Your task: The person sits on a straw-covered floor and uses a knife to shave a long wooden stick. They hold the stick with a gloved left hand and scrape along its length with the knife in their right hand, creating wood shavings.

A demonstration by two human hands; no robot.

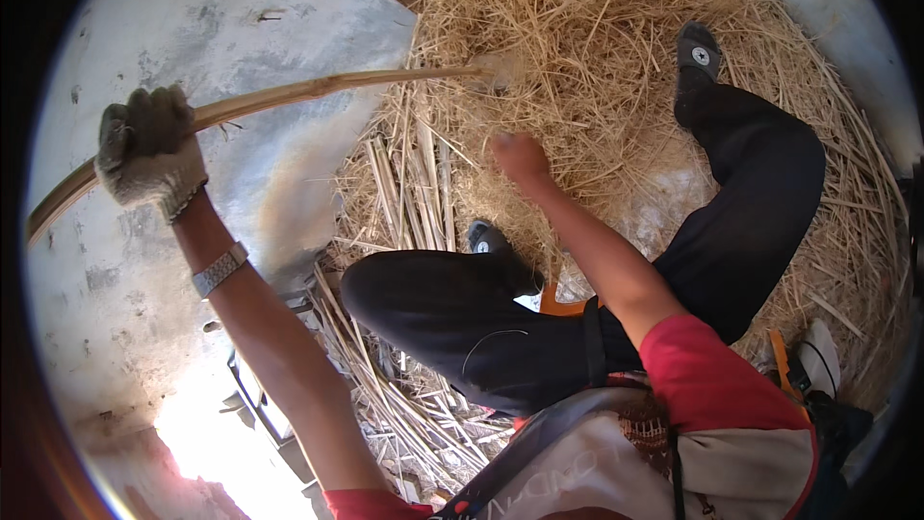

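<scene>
- Gloved and closed tight, the left hand (149, 156) has its grip clamped around a long wooden stick (289, 94), holding it near the lower end with the arm raised to the left.
- Bare, the right hand (520, 156) reaches forward over the straw; it is blurred, the fingers look curled together, and I cannot tell whether it holds anything.
- A metal wristwatch (220, 270) sits on the left wrist, just below the glove's cuff.
- Close to the body, the person's legs in dark trousers (500, 318) are bent across the straw, one dark shoe (698, 50) far out to the right, the other (486, 237) tucked near the knee.
- The stick is pale tan, smooth and slightly bowed; it runs from the left edge up and rightward, its far tip reaching the edge of the straw pile (597, 29).
- Coarser stalks (409, 183) lie in a loose band between the pile and the grey concrete floor (241, 10).
- The straw is golden and tangled, heaped widely ahead and around the legs.
</scene>
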